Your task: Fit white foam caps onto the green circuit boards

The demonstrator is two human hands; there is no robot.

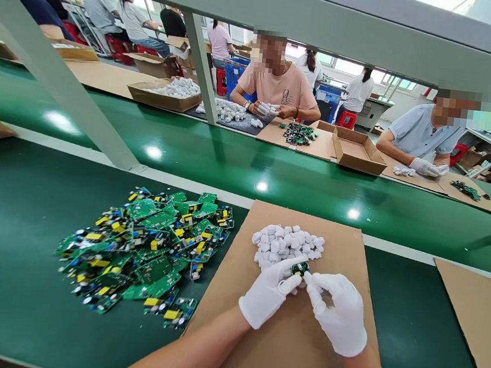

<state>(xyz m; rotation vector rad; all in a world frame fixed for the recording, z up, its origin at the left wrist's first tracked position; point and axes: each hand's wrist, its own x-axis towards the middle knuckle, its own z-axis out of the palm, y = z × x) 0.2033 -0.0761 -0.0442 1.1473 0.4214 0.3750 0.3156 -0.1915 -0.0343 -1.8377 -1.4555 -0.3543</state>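
My left hand [268, 292], in a white glove, grips a small green circuit board [300, 268] between thumb and fingers above a cardboard sheet [231, 317]. At the board's right edge is my right hand [337, 311], also gloved in white, its thumb and fingertips pinched together. Whatever those fingertips hold is too small or hidden to make out. Just beyond both hands lies a heap of small white plastic pieces [285, 244] on the cardboard. Left of the sheet, a large pile of circuit boards [146, 249] with yellow and black components spreads over the dark green mat.
A grey frame post [76, 78] and a beam [290, 13] cross the view. Past the green belt [230, 165], two co-workers handle white pieces beside an open cardboard box [358, 152]. Another cardboard sheet [477, 314] lies at right.
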